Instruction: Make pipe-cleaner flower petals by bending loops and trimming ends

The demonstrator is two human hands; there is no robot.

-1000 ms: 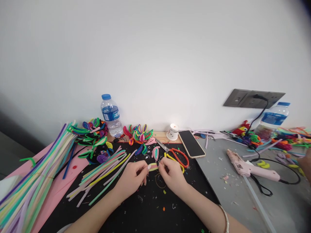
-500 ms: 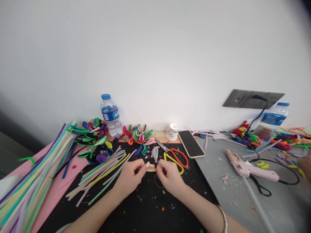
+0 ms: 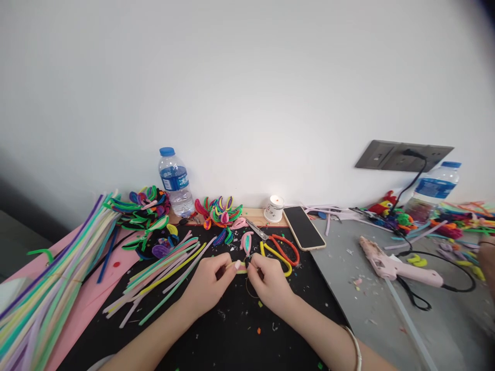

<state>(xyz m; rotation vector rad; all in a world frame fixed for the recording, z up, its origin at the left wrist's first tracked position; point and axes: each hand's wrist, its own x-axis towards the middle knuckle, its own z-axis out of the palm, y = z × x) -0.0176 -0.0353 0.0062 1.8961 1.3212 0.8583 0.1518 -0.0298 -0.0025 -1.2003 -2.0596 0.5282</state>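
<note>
Between my two hands a short pink-and-yellow pipe cleaner piece (image 3: 242,267) is stretched sideways above the black mat (image 3: 220,330). My left hand (image 3: 211,282) pinches its left end between thumb and fingers. At the other end my right hand (image 3: 268,281) is closed on it, the fingertips partly hiding the piece. Just beyond the fingers lies a pink and teal pipe cleaner loop (image 3: 246,243). Scissors with orange and yellow handles (image 3: 286,252) rest close behind my right hand. Loose pastel pipe cleaners (image 3: 166,275) lie left of my left hand.
A large pipe cleaner bundle (image 3: 58,293) lies far left. Along the wall stand a water bottle (image 3: 175,183), looped pipe cleaner shapes (image 3: 220,214), a paper cup (image 3: 274,210) and a phone (image 3: 304,228). A pink glue gun (image 3: 402,270) with its cord lies right; another person's hand (image 3: 486,260) shows at the edge.
The view has shifted slightly. My hands keep their pinch on the pipe cleaner piece, with the left fingers moved only a little. The other person's hand at the right edge has moved slightly.
</note>
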